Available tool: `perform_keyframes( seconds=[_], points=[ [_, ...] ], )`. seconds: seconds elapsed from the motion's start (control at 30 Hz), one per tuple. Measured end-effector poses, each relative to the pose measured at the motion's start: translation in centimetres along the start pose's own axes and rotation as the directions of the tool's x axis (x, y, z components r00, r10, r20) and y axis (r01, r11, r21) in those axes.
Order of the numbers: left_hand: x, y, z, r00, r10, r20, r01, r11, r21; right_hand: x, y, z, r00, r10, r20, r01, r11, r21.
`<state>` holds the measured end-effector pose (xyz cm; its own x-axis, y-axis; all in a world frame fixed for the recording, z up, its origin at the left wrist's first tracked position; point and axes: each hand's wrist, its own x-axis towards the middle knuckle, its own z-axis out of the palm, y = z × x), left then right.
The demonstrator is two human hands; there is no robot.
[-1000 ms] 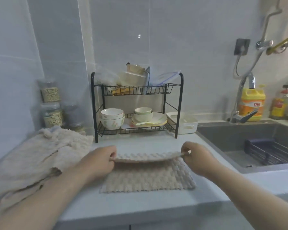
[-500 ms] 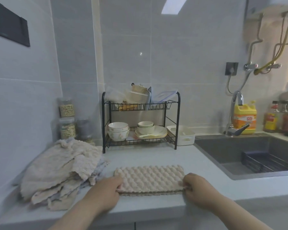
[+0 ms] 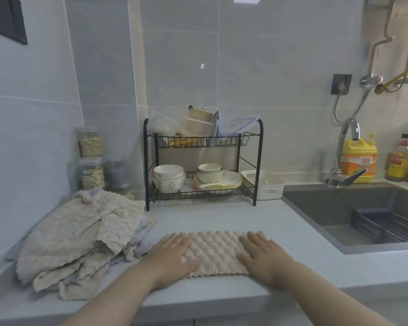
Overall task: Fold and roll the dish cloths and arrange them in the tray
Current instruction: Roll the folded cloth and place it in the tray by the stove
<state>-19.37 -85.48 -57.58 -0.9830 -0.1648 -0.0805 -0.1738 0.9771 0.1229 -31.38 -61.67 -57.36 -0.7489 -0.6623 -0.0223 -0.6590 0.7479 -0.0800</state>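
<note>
our two forearms reach in over the front edge of the pale grey bench [image 3: 222,215]. our left hand [image 3: 172,256] lies palm down, fingers straight and together, on the left end of the folded beige bumpy dish cloth [image 3: 214,251]. our right hand [image 3: 262,256] lies flat the same way on its right end. neither hand grips anything; both press on the cloth, a long strip near the bench's front edge. just to its left sits a loose heap of crumpled beige and pale grey dish cloths [image 3: 80,236]. farther back we see a black wire two-shelf dish rack [image 3: 170,196] carrying bowls and plates. just right of it is the white plastic tray with cut-out handles [image 3: 269,184], beside the dark grey sink [image 3: 327,208]. against the wall stand clear jars of grain [image 3: 91,161] at left and a yellow detergent bottle [image 3: 358,158] at right.
</note>
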Motion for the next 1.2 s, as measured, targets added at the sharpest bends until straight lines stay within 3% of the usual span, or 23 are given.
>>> perform_keyframes(
  seconds=[0.13, 0.2, 0.27, 0.33, 0.4, 0.47, 0.5, 0.53, 0.6, 0.67, 0.77, 0.87, 0.97, 1.1, 1.2],
  points=[
    [0.8, -0.2, 0.3, 1.000, -0.005, 0.000, 0.005, 1.000, 0.014, 1.0, 0.6, 0.1, 0.999, 0.037, 0.008, -0.037, 0.997, 0.072],
    [1.0, -0.2, 0.6, 0.999, -0.020, -0.026, 0.020, 1.000, -0.004, 1.8, 1.3, 0.3, 0.985, 0.167, -0.043, -0.155, 0.967, 0.202],
    [1.0, -0.3, 0.8, 0.997, -0.032, -0.066, 0.029, 0.999, -0.035, 2.4, 2.0, 0.7, 0.927, 0.357, -0.112, -0.332, 0.923, 0.191],
    [1.1, -0.4, 0.9, 0.996, -0.033, -0.088, 0.027, 0.998, -0.065, 2.8, 2.0, 0.0, 0.870, 0.490, -0.049, -0.477, 0.862, 0.170],
    [1.1, -0.5, 1.1, 0.995, -0.040, -0.096, 0.028, 0.992, -0.124, 3.3, 1.1, -0.9, 0.844, 0.537, 0.014, -0.516, 0.803, 0.299],
    [1.0, -0.6, 1.0, 0.989, -0.053, -0.137, 0.027, 0.983, -0.182, 3.4, -0.5, -2.1, 0.858, 0.509, 0.060, -0.453, 0.697, 0.556],
    [0.9, -0.5, 0.8, 0.983, -0.047, -0.179, 0.016, 0.985, -0.172, 4.2, -0.6, -2.4, 0.867, 0.484, 0.117, -0.450, 0.663, 0.598],
    [1.0, -0.3, 0.5, 0.974, -0.033, -0.226, 0.001, 0.990, -0.139, 4.5, 0.0, -1.8, 0.901, 0.428, 0.068, -0.390, 0.732, 0.559],
    [1.8, 0.8, -0.7, 0.966, 0.016, -0.259, -0.050, 0.991, -0.125, 4.4, 0.6, -2.3, 0.865, 0.484, 0.130, -0.397, 0.502, 0.768],
    [3.1, 3.0, -1.4, 0.985, 0.076, -0.152, -0.101, 0.981, -0.166, 3.2, 1.6, -3.3, 0.846, 0.515, 0.137, -0.433, 0.514, 0.740],
    [4.8, 6.9, -0.5, 0.993, 0.101, 0.058, -0.098, 0.994, -0.053, 1.9, 3.6, -4.4, 0.847, 0.521, 0.102, -0.397, 0.495, 0.773],
    [6.1, 8.9, 0.5, 0.993, 0.076, 0.085, -0.075, 0.997, -0.020, 0.9, 4.9, -5.8, 0.818, 0.574, 0.040, -0.356, 0.450, 0.819],
    [5.7, 9.4, -0.2, 0.991, 0.131, 0.002, -0.130, 0.985, -0.111, 0.7, 5.0, -7.1, 0.826, 0.563, -0.042, -0.281, 0.475, 0.834],
    [3.3, 5.3, -1.6, 0.947, 0.019, -0.321, -0.100, 0.966, -0.240, 1.2, 3.4, -8.6, 0.866, 0.473, -0.162, -0.154, 0.562, 0.813],
    [1.3, 0.5, -0.3, 0.959, -0.111, -0.259, 0.037, 0.961, -0.273, 2.1, 0.8, -8.7, 0.903, 0.371, -0.217, -0.098, 0.670, 0.735]
  ],
)
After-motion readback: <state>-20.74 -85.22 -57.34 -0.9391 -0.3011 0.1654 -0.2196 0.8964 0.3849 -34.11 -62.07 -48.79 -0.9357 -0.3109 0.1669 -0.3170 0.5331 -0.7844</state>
